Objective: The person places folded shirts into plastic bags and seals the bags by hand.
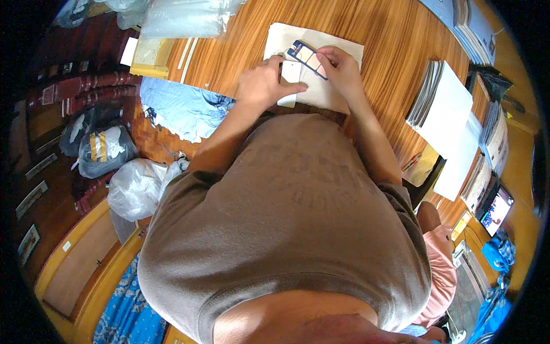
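Note:
My right hand (339,67) pinches the right edge of a dark blue card (297,52) with pale rectangular panels. The card lies tilted over a sheet of off-white paper (338,47). My left hand (263,82) grips a white card-like tag (291,72), its thumb across the lower part and its fingers curled at the upper left edge. The tag's lower end reaches the sheet's near edge. The blue card's lower left side is close to the tag's top; whether they touch I cannot tell.
Clear plastic packets (186,17) lie on the wooden table (240,51) at the far left. Stacked paper sheets (444,106) stand on the right, with a lit phone (497,211) beyond. Plastic bags (137,186) and blue cloth (186,109) lie left. A person in pink (438,269) sits at right.

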Available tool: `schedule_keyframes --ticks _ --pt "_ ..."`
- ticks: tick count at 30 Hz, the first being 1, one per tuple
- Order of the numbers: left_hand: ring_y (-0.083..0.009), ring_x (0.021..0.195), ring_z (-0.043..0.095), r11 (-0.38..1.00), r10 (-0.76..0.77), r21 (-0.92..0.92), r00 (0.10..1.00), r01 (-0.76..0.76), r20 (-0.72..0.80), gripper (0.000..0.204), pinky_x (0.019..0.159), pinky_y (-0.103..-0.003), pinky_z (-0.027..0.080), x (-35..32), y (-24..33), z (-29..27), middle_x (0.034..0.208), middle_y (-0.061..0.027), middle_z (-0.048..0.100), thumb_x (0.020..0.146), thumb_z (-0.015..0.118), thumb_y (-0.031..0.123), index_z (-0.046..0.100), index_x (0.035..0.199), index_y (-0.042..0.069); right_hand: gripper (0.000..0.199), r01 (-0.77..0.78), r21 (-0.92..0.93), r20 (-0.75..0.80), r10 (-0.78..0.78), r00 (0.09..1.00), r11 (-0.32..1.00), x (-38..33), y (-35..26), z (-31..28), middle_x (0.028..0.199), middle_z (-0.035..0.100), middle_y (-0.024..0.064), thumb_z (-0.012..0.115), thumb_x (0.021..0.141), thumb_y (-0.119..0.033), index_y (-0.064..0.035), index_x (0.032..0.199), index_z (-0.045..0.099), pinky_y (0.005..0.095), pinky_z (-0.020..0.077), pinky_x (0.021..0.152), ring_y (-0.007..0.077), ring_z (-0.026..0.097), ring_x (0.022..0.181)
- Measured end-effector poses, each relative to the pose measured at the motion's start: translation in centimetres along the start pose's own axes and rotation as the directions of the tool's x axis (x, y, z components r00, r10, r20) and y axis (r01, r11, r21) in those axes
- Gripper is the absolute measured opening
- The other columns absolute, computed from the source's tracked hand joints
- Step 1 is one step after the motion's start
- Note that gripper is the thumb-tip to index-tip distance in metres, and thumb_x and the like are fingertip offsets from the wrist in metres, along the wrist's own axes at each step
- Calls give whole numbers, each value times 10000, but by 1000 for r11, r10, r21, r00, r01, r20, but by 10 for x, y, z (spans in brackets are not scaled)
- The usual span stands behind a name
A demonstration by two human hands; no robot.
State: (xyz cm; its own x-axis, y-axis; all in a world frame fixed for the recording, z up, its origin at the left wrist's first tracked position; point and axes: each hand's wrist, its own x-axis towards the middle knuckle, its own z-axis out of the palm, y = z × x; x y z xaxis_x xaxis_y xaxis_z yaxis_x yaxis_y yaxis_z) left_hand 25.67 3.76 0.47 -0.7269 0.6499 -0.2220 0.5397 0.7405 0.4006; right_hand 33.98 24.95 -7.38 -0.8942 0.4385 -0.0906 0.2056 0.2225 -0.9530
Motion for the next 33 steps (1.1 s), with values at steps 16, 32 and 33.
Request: schedule_keyframes --ticks 16,32,33 --pt "-172 860 763 326 18 -852 898 411 440 271 796 -316 632 10 -43 -19 1056 -72 763 1030 692 272 699 1164 36 225 -147 166 54 140 989 975 -9 -30 -9 980 773 104 676 1027 -183 24 1106 715 302 567 754 195 748 946" --pt "-197 944 767 76 -39 -842 845 534 533 361 807 -338 652 12 10 47 1089 -103 758 1062 634 362 651 1192 25 367 -208 197 62 199 978 958 -40 -39 -26 1146 729 169 737 993 -184 40 1262 625 293 600 749 192 722 997" --pt "-194 926 765 119 -21 -861 869 494 495 364 795 -334 643 10 7 47 1061 -104 761 1056 645 356 665 1179 14 365 -325 258 102 309 946 910 -40 -44 -29 1152 725 172 730 999 -177 37 1274 622 283 597 728 183 715 1005"
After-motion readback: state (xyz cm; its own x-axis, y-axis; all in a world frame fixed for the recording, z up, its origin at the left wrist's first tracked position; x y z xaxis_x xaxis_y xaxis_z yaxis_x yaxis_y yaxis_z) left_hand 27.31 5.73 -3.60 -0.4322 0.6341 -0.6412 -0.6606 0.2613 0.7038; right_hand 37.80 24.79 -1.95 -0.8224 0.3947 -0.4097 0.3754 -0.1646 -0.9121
